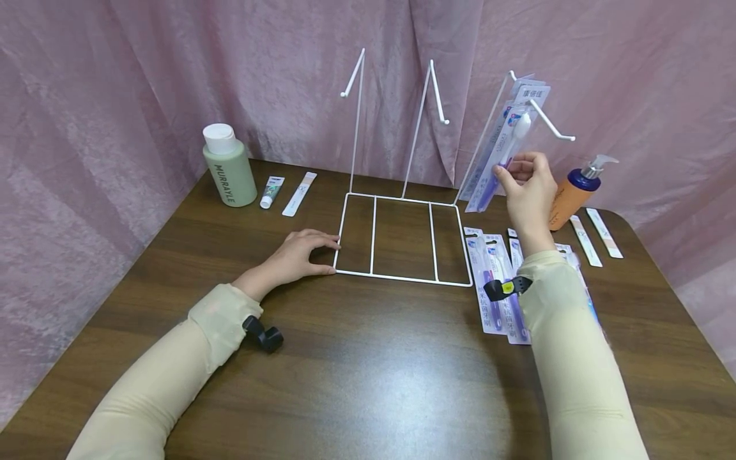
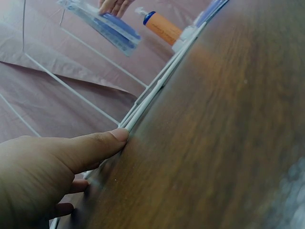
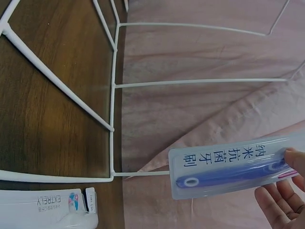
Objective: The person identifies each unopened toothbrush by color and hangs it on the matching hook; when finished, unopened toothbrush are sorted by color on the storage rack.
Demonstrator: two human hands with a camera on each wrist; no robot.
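A white wire display rack (image 1: pixel 402 278) stands on the table with three uprights, each topped by a hook. My left hand (image 1: pixel 296 255) rests at its front left corner, the straight thumb (image 2: pixel 102 145) touching the base wire and the other fingers along the left side. At the right upright, packaged toothbrushes hang by the hook, partly overlapping. My right hand (image 1: pixel 530 191) pinches the edge of the front packaged toothbrush (image 3: pixel 224 167) between thumb and fingers. More packaged toothbrushes (image 1: pixel 485 287) lie on the table below, partly hidden by my right forearm.
A green bottle with a white cap (image 1: pixel 232 172), a small tube (image 1: pixel 271 191) and a slim packet (image 1: pixel 299 194) are at the back left. An orange pump bottle (image 1: pixel 569 201) and two slim packets (image 1: pixel 604 233) are at the right. Behind hangs a pink curtain (image 1: pixel 276 83).
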